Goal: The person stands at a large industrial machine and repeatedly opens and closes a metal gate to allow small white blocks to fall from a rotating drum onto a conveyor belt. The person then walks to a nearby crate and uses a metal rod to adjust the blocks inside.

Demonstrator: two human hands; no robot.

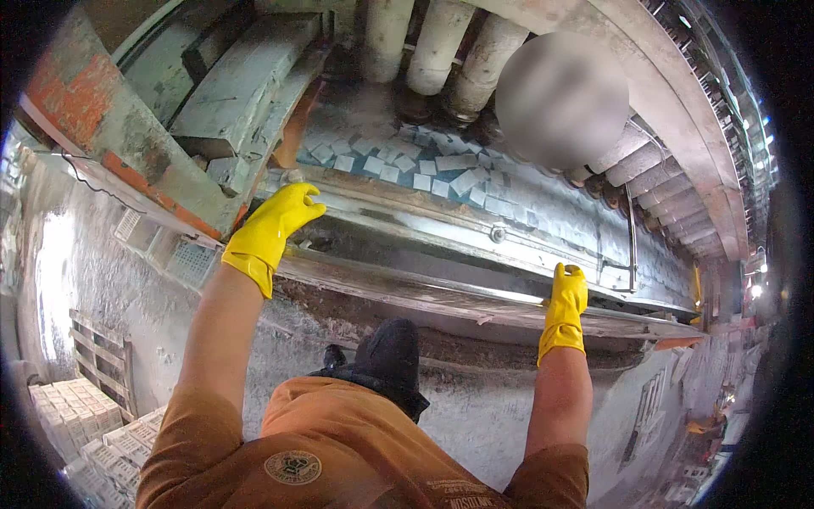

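Note:
Both my hands wear yellow rubber gloves. My left hand [275, 222] is at the left end of a long pale metal ledge [432, 227]; its fingers are bent, with a gap between thumb and forefinger and nothing visible between them. Further right, my right hand [566, 310] is at the near edge of a long narrow board [407, 287], fingers curled closed. Whether it grips anything is hidden. Beyond the ledge, many flat white square pieces [390, 173] lie scattered and overlapping on a wet bluish surface [292, 157]. A round metal fitting [498, 233] sits on the ledge.
Thick pale rollers [441, 47] line the far side, under a curved beam [670, 76]. A worn orange-and-grey metal frame [110, 127] stands at left. Plastic crates [191, 261], a wooden pallet [102, 356] and stacked pale blocks [76, 411] are lower left. A metal handle [632, 242] rises at right.

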